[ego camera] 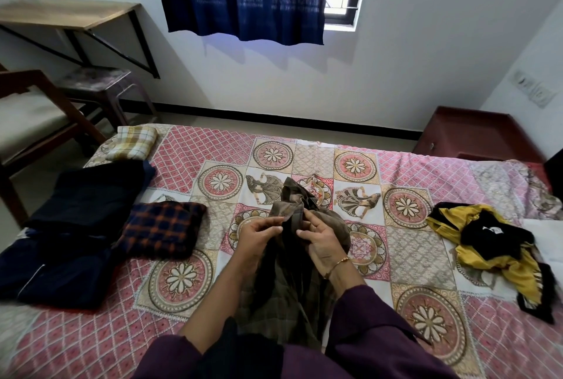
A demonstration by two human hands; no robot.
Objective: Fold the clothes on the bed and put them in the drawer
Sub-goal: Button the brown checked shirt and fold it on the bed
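**Both hands pinch a crumpled brown garment over the bed**

The brown checked garment (286,256) is a dull olive-brown cloth with faint plaid lines, bunched and unfolded. Its upper part rises in a rumpled peak just beyond the fingertips; the rest hangs down between the forearms toward the person's lap. The left hand (259,235) pinches a flat hem strip between thumb and forefinger, the other fingers loosely curled beneath. The right hand (320,241) pinches the same edge just beside it, thumb against the cloth, fingers bent.

Left of the left fingers, near but apart, lies a folded navy-and-orange plaid cloth (164,229); further left are stacked dark navy clothes (82,226), and beyond them a folded yellow checked cloth (134,141) at the bed's far corner. Well to the right of the right fingers sits an unfolded heap of yellow and black clothes (493,244).

Past the fingertips the patterned bedspread (350,165) lies bare up to the bed's far edge. Beyond the far right corner stands a dark red cabinet (475,135).
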